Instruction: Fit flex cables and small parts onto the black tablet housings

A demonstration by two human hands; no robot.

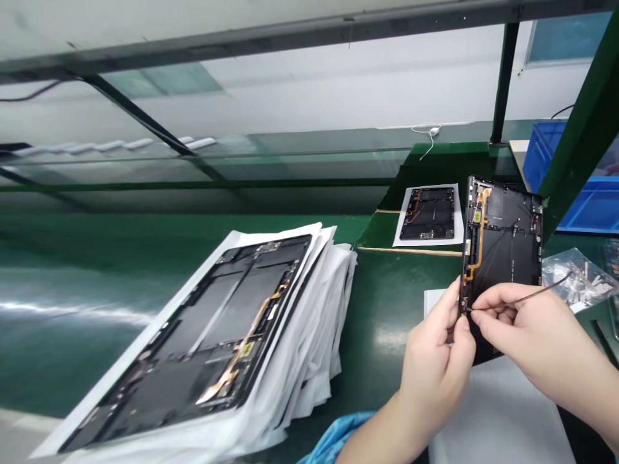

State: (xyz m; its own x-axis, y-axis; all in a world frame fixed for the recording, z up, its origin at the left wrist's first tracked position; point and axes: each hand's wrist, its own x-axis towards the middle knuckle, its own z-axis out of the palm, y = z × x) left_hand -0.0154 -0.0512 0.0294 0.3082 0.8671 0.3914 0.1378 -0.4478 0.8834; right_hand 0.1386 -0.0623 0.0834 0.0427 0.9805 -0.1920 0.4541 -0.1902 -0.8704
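Observation:
A black tablet back housing (503,254) with an orange flex cable along its left side is tilted up in front of me. My left hand (435,354) grips its lower left edge, with thumb and fingers closed on it. At that same edge, my right hand (536,328) pinches a thin dark cable (552,286) between thumb and forefinger. The cable's free end sticks out to the right over the back of that hand. Its tip at the housing is too small to make out.
To the left stands a stack of similar housings (232,309) interleaved with white sheets (314,335). Another housing (428,212) lies behind on a raised green board (380,232). At right are a bag of small parts (578,277), blue bins (590,203) and a green post (580,122).

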